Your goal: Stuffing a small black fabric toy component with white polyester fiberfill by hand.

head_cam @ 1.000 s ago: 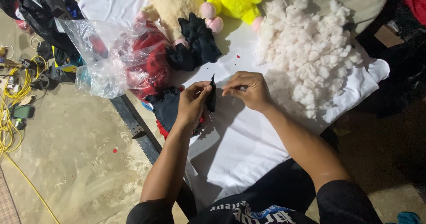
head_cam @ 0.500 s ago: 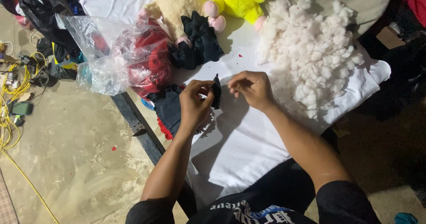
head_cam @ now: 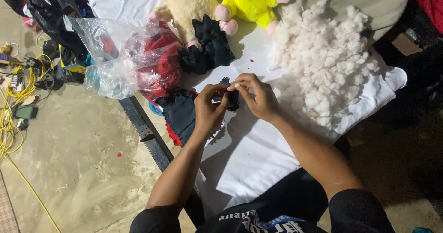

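Both hands meet over a white sheet (head_cam: 258, 154) spread on the floor. My left hand (head_cam: 208, 109) and my right hand (head_cam: 258, 97) together pinch a small piece of black fabric (head_cam: 232, 98) held between their fingertips. Just left of my left hand lies a dark blue and red frilled cloth (head_cam: 179, 115). A big heap of white stuffing (head_cam: 323, 67) sits to the right of my right hand. More black fabric pieces (head_cam: 207, 48) lie beyond the hands.
A clear plastic bag with red cloth (head_cam: 134, 60) lies at the left. A beige plush toy (head_cam: 184, 2) and a yellow plush toy (head_cam: 251, 2) sit at the top. Yellow cable (head_cam: 9, 122) and dark clutter cover the concrete floor at the far left.
My hands have come closer together around the black piece, and it now sits shorter and more bunched between the fingers. The view has shifted slightly.
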